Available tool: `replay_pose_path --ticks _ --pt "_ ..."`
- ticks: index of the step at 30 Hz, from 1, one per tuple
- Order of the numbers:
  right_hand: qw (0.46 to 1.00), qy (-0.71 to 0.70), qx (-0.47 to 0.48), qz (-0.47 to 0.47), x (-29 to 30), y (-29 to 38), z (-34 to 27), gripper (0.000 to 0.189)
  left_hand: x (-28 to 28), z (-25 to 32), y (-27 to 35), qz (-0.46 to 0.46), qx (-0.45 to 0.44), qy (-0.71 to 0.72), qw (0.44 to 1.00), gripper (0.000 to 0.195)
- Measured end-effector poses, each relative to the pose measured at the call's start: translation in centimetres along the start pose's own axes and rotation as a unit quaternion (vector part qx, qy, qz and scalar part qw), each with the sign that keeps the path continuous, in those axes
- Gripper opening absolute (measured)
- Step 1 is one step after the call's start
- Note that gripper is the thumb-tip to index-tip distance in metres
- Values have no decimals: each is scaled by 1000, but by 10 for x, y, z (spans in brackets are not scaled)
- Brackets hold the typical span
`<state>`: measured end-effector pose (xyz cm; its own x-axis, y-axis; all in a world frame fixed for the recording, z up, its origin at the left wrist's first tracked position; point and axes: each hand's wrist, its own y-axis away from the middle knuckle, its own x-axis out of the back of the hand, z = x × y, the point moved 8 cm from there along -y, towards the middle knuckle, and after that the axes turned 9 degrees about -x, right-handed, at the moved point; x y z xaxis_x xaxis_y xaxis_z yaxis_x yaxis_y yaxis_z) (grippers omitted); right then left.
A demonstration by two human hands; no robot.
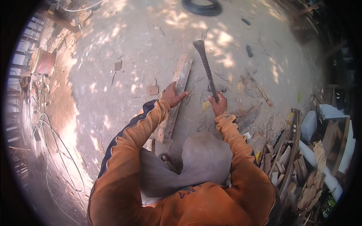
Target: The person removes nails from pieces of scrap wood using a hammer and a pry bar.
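A weathered wooden beam (183, 72) lies on the ground before me, slanting from lower left to upper right. My left hand (172, 95) rests on it, fingers over its left edge and thumb reaching across the top. In my right hand (218, 104) is a ribbed metal bar (208, 69), gripped by its near end; its far end widens into a flat head and points away from me. The bar is to the right of the beam, not touching it. Small stones lie beside the bar close to my right hand.
Scrap wood (288, 158) and a white pipe (319, 161) are piled at the lower right. A tyre (202, 8) lies at the far top. Looped hose or cable (53, 138) runs along the left, below a reddish round container (43, 61). A broken brick piece (152, 90) sits left of the beam.
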<state>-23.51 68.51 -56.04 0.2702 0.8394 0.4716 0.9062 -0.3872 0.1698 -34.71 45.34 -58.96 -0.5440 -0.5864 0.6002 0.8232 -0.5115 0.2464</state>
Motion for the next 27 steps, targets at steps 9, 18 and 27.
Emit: replay_pose_path --ticks 9,18,27 --pt "976 -179 124 -8 -7 -34 -70 58 24 197 -3 35 -151 402 903 35" --pt "861 -374 -166 -303 106 21 -157 78 5 232 24 127 -391 -98 906 18" --pt "887 219 -284 -290 88 89 -7 43 -85 166 42 26 -438 -145 887 46"
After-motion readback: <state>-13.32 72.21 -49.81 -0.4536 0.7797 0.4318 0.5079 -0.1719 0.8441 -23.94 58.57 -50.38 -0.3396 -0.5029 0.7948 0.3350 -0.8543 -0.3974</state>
